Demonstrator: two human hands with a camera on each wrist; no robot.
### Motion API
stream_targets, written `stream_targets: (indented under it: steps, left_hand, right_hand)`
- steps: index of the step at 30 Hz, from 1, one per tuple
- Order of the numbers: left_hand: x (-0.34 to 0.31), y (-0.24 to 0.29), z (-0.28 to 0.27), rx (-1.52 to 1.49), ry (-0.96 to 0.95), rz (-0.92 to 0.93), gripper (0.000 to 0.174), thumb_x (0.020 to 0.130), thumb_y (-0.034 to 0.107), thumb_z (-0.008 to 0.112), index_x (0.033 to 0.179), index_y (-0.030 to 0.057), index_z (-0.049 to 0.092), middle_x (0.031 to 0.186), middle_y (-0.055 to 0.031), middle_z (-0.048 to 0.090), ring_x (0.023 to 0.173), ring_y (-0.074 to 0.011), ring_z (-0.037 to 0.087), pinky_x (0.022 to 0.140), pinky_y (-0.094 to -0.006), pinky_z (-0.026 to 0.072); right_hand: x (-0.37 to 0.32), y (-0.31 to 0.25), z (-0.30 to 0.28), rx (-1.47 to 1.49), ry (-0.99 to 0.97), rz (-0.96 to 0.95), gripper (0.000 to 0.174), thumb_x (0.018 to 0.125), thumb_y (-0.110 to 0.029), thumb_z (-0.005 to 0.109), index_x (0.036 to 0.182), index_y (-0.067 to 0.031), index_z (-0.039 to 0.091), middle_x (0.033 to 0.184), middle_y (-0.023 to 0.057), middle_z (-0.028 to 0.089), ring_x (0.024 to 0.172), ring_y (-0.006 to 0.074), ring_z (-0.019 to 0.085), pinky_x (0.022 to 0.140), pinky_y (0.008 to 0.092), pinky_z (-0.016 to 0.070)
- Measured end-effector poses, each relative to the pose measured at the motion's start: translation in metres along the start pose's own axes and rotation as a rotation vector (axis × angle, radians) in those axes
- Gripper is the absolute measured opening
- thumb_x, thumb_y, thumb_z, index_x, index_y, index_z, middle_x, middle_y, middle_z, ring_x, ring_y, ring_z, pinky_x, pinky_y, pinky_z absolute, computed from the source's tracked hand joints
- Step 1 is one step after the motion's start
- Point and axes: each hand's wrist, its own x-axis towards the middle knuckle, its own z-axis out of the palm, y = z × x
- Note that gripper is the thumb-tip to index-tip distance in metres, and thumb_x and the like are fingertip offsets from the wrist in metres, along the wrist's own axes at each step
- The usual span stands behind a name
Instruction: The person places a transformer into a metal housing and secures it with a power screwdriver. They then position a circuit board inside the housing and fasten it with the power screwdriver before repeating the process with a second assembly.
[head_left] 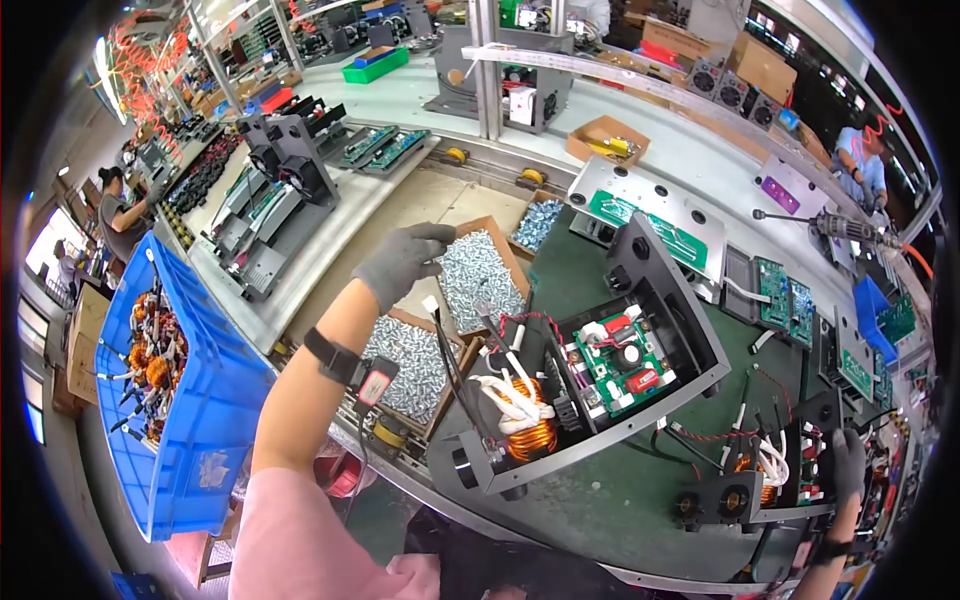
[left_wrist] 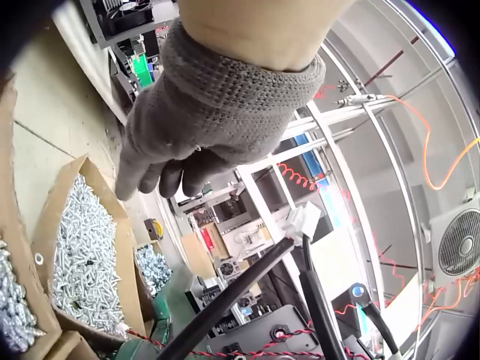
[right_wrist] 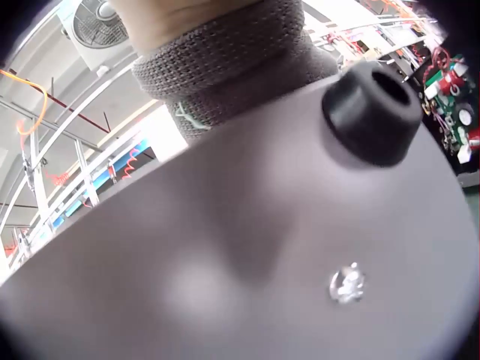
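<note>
My left hand point(head_left: 405, 265), in a grey glove, is above the cardboard box of screws point(head_left: 478, 275) with its fingers loosely extended and nothing in them. In the left wrist view its fingers point down past the box's far corner. My right hand point(head_left: 848, 465), gloved too, is at the right side of a black metal housing point(head_left: 725, 500) with a copper coil. In the right wrist view a grey panel point(right_wrist: 225, 262) with a black rubber foot point(right_wrist: 373, 112) hides its fingers; I cannot tell how they lie. A larger open housing point(head_left: 690, 310) with a green circuit board point(head_left: 625, 360) lies tilted between my hands.
Another box of screws point(head_left: 405, 375) stands nearer me, and a small one point(head_left: 538, 222) stands farther back. A blue bin point(head_left: 205, 420) of wound coils is at the left. An electric screwdriver point(head_left: 840, 228) hangs at the right. Cables point(left_wrist: 232, 300) rise beside my left hand.
</note>
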Motion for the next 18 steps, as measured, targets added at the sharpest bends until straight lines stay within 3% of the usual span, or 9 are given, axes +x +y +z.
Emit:
stream_targets:
  steps: [2, 4, 5, 6, 8, 12, 14, 16, 18]
  left_hand:
    - [-0.011, 0.025, 0.007, -0.306, 0.068, -0.115, 0.039, 0.095, 0.023, 0.054, 0.128, 0.0032, 0.052, 0.122, -0.0121, 0.059, 0.11, -0.0228, 0.058, 0.092, -0.0329, 0.0494]
    - [-0.017, 0.063, 0.007, -1.092, 0.257, -0.569, 0.039, 0.097, 0.022, 0.05, 0.126, -0.0032, 0.05, 0.119, -0.0134, 0.059, 0.11, -0.0232, 0.058, 0.093, -0.0347, 0.0491]
    - [-0.022, 0.086, 0.007, -1.14, 0.273, -0.537, 0.039, 0.097, 0.022, 0.049, 0.125, -0.0052, 0.049, 0.119, -0.0144, 0.058, 0.11, -0.0234, 0.057, 0.094, -0.0349, 0.0486]
    - [-0.027, 0.107, 0.008, -1.186, 0.288, -0.505, 0.04, 0.097, 0.022, 0.047, 0.125, -0.0072, 0.048, 0.119, -0.0155, 0.058, 0.111, -0.0235, 0.057, 0.094, -0.0351, 0.0481]
    - [-0.038, 0.141, 0.018, -1.238, 0.382, -0.477, 0.053, 0.098, 0.041, 0.043, 0.122, -0.0049, 0.052, 0.119, -0.0161, 0.058, 0.114, -0.0235, 0.055, 0.097, -0.0362, 0.0437]
    - [-0.055, 0.177, 0.037, -1.419, 0.483, -0.355, 0.053, 0.102, 0.039, 0.029, 0.126, -0.0036, 0.049, 0.123, -0.0171, 0.056, 0.116, -0.0276, 0.053, 0.102, -0.0412, 0.0383]
    - [-0.051, 0.188, 0.051, -0.944, 0.431, -0.312, 0.063, 0.094, 0.05, 0.043, 0.127, -0.0029, 0.05, 0.123, -0.0176, 0.055, 0.115, -0.0263, 0.053, 0.097, -0.0376, 0.0423]
    - [-0.047, 0.191, 0.048, -1.494, 0.281, -0.471, 0.061, 0.093, 0.046, 0.046, 0.128, -0.0038, 0.049, 0.123, -0.0156, 0.055, 0.113, -0.024, 0.054, 0.096, -0.0363, 0.043]
    - [-0.04, 0.194, 0.057, -1.454, 0.268, -0.411, 0.057, 0.095, 0.041, 0.044, 0.128, -0.0047, 0.048, 0.123, -0.0146, 0.054, 0.112, -0.0225, 0.053, 0.095, -0.0357, 0.0431]
  right_hand:
    - [0.006, -0.01, 0.0, -0.046, 0.008, 0.041, 0.044, 0.093, -0.032, 0.054, 0.111, 0.0082, 0.057, 0.101, 0.0217, 0.064, 0.093, 0.0307, 0.06, 0.085, 0.0358, 0.044]
    - [0.016, 0.024, 0.009, -0.215, 0.067, -0.022, 0.038, 0.092, -0.029, 0.053, 0.103, 0.0074, 0.059, 0.096, 0.0243, 0.064, 0.089, 0.0367, 0.06, 0.081, 0.0384, 0.0448]
    - [0.013, 0.023, 0.014, -0.177, 0.149, -0.12, 0.028, 0.09, -0.023, 0.053, 0.086, 0.0045, 0.053, 0.076, 0.0231, 0.054, 0.069, 0.0322, 0.052, 0.066, 0.0403, 0.0414]
    - [0.008, 0.013, 0.012, -0.206, 0.162, -0.127, 0.028, 0.09, -0.022, 0.053, 0.082, 0.0044, 0.051, 0.074, 0.023, 0.052, 0.067, 0.0321, 0.049, 0.064, 0.0413, 0.04]
    - [-0.001, 0.0, 0.009, -0.239, 0.198, -0.106, 0.027, 0.09, -0.021, 0.053, 0.081, 0.0043, 0.05, 0.072, 0.0226, 0.05, 0.066, 0.0326, 0.048, 0.064, 0.0414, 0.0393]
    - [-0.04, -0.006, -0.002, -0.139, 0.334, -0.105, 0.019, 0.091, -0.015, 0.051, 0.089, 0.0031, 0.055, 0.078, 0.0187, 0.056, 0.07, 0.0287, 0.05, 0.069, 0.0368, 0.0416]
    - [-0.059, -0.019, -0.008, 0.013, 0.372, -0.117, 0.018, 0.093, -0.013, 0.049, 0.091, 0.0046, 0.054, 0.078, 0.0138, 0.057, 0.071, 0.0192, 0.049, 0.069, 0.0337, 0.0419]
    - [-0.072, -0.035, -0.017, 0.079, 0.357, -0.144, 0.015, 0.092, -0.01, 0.051, 0.094, 0.0034, 0.056, 0.075, 0.0117, 0.055, 0.069, 0.0118, 0.042, 0.064, 0.0285, 0.0406]
    - [-0.077, -0.055, -0.017, 0.139, 0.355, -0.154, 0.013, 0.092, -0.01, 0.051, 0.086, 0.0023, 0.054, 0.066, 0.0071, 0.047, 0.064, 0.011, 0.037, 0.057, 0.0289, 0.0364]
